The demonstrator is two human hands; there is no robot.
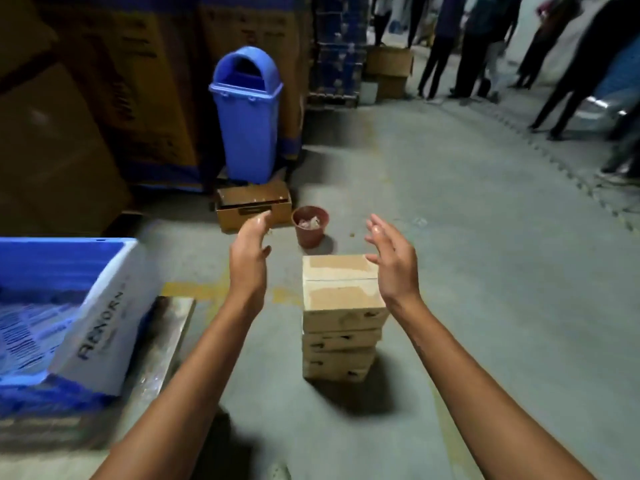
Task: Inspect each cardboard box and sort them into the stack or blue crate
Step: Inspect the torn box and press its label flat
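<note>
Between left hand (248, 252) and right hand (393, 263): cardboard box stack (341, 320) on floor (467, 254).
Hands: wide, empty, seemingly poised to steady it.

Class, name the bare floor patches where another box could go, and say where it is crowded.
Bare floor lies right of the box stack, and between the stack and the blue crate. Crowded: around the blue bin, open carton and brown pot; people stand far right.
</note>
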